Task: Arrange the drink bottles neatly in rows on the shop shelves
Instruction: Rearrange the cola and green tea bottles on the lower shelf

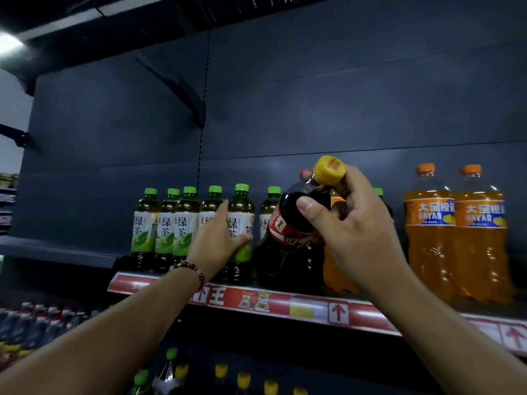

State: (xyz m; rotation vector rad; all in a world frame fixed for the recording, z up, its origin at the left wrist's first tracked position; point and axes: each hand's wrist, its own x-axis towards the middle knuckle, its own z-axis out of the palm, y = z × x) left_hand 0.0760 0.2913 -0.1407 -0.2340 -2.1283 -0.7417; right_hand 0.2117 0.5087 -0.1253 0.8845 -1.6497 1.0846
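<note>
A large cola bottle with a yellow cap and red label tilts to the right on the shelf. My right hand grips its neck just below the cap. My left hand holds a green tea bottle with a green cap, thumb across its label. Several more green tea bottles stand in a row to its left. Behind my right hand stands an orange soda bottle, mostly hidden, and another green cap shows behind it.
Two tall orange soda bottles stand at the right of the shelf. The shelf edge carries a red price strip. Lower shelves hold yellow-capped bottles and blue-labelled bottles. The dark back panel rises above the bottles.
</note>
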